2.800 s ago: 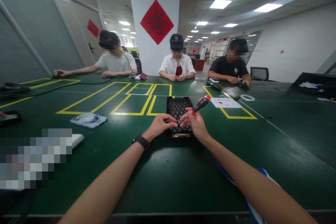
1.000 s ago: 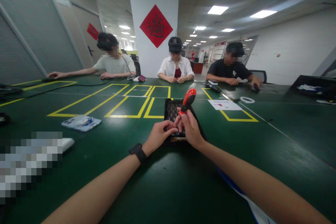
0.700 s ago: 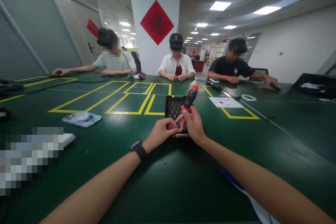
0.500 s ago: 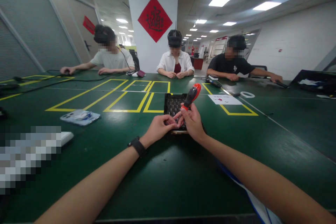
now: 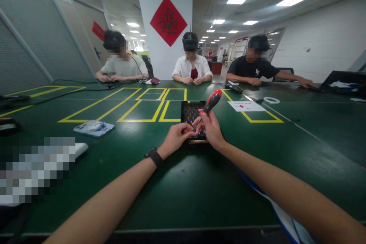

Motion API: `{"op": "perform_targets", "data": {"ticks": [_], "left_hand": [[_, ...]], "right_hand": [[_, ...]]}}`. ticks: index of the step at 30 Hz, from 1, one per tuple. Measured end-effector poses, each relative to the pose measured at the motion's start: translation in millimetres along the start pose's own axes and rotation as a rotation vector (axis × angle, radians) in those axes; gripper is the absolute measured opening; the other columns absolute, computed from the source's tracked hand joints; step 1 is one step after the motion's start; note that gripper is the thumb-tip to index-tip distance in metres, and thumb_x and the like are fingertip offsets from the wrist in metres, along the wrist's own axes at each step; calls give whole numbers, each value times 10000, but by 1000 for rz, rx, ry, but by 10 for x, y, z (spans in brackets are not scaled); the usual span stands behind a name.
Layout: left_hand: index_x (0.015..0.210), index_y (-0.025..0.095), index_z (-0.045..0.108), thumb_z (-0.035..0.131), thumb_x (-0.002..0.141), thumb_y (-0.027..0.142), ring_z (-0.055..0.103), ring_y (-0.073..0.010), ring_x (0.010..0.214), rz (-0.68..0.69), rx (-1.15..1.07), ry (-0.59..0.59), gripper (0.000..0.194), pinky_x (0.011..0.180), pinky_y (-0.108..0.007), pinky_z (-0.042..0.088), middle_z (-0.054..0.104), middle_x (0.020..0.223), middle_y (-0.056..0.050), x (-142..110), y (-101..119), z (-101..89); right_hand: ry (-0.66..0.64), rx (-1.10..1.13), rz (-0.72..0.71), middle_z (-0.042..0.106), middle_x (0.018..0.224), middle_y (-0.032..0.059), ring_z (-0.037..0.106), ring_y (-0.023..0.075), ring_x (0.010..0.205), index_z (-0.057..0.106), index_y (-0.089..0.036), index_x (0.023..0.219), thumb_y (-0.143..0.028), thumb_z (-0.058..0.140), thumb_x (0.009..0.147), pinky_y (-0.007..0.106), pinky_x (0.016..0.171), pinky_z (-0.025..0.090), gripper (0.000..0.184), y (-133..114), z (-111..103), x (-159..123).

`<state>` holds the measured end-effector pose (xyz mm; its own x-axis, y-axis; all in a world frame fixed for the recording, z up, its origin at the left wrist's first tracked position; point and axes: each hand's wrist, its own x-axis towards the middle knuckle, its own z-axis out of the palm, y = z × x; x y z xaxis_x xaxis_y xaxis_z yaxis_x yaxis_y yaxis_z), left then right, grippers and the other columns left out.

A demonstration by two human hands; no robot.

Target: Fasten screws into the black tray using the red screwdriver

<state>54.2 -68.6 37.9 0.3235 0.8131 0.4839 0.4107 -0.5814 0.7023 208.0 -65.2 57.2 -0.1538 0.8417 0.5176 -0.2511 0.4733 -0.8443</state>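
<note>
A screwdriver (image 5: 213,101) with a red and black handle slants up to the right, its thin metal shaft pointing down to the left. My right hand (image 5: 211,127) is closed around the lower handle and shaft. At the tip of the shaft, my left hand (image 5: 180,135) has its thumb and fingers pinched together; what sits between them is too small to make out. Beneath both hands lies an open black case (image 5: 187,109) with rows of small pieces in it, partly covered by my fingers. A dark watch band is on my left wrist.
A light blue phone (image 5: 94,128) lies left of my hands, with a blurred white object nearer the edge. Printed paper (image 5: 246,106) and a white tape ring (image 5: 271,100) are to the right. Yellow tape outlines mark the green table (image 5: 160,198). Three people sit opposite.
The view has shifted slightly. More of the screwdriver's shaft shows between my hands, which remain together over the case. The person at the left has drawn an outstretched arm back in.
</note>
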Motion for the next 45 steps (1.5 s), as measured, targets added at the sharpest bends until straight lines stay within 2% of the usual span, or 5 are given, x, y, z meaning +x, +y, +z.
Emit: {"op": "perform_targets", "data": {"ticks": [5,13,21,34,45], "left_hand": [[808,144,636,442,856,353,545,-120,689,27,-24,-72,289,660,-226,396,631,731,-14,-4,12,-13],[788,132,597,646,705,386,467,-87,570,-24,-33,-24,271,564,-199,376,579,653,15,0,7,19],[862,147,638,476,840,325,523,-112,652,85,85,-94,242,642,-225,385,627,739,-18,0,-7,-30],[788,153,608,578,773,354,485,-110,617,102,235,-7,204,595,-222,354,599,699,1,-1,-32,-10],[799,132,640,534,794,394,484,-95,589,78,158,-6,282,567,-206,353,601,655,6,-13,25,-9]], "right_hand": [[-19,47,51,594,650,-38,536,75,418,408,-207,1073,-491,374,856,199,433,375,359,12,-9,12],[-21,13,5,561,600,-62,481,55,367,408,-205,1043,-470,398,855,171,383,357,325,49,-7,23],[-59,43,30,590,641,-43,496,60,392,405,-205,1058,-452,355,875,183,407,387,311,41,-21,21],[-41,-126,-69,604,677,-13,540,81,556,457,-192,1030,-409,399,873,203,528,440,274,74,-17,21],[-72,128,32,600,702,-14,572,93,535,412,-215,1070,-396,437,858,207,465,470,279,38,-25,26]]}}
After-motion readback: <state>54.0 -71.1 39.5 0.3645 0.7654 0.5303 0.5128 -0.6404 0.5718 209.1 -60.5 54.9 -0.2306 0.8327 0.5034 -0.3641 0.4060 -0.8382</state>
